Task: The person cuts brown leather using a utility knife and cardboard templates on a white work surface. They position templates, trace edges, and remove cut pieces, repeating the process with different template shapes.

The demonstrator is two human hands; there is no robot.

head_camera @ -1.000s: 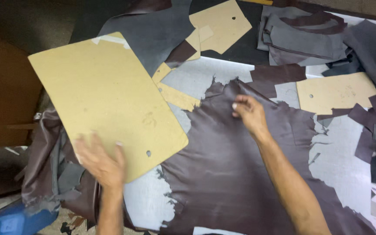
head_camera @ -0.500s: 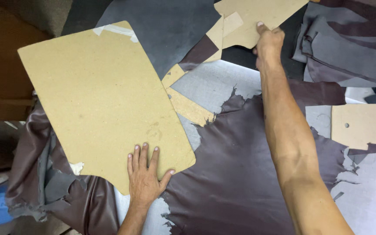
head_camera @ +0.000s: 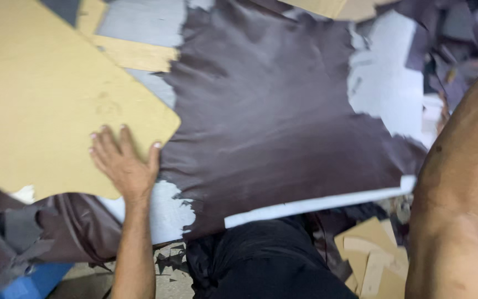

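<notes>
1. Tan fibreboard: a large flat pattern board (head_camera: 45,94) fills the upper left of the head view, its rounded lower corner reaching toward the middle of the table.
2. Below the board, at the far left edge, crumpled dark brown leather scraps (head_camera: 67,232) hang over the table's side, with a blue object (head_camera: 29,279) on the floor beneath them.
3. Left hand (head_camera: 121,166) lies flat, palm down and fingers spread, on the board's lower edge near that corner; it presses rather than grips, and the forearm runs straight down out of view.
4. Just right of the hand, a wide dark brown leather hide (head_camera: 272,122) lies spread on the pale grey tabletop (head_camera: 385,83), its ragged edge touching or slipping under the board.
5. Narrower tan pattern pieces (head_camera: 134,52) lie above the hide's left edge, partly under the big board.
6. Beneath the table edge, stacked cardboard offcuts (head_camera: 372,260) sit on the floor.
7. Right arm (head_camera: 460,182) crosses the right side, reaching up past the frame; its hand is out of view, so its grip cannot be told.
</notes>
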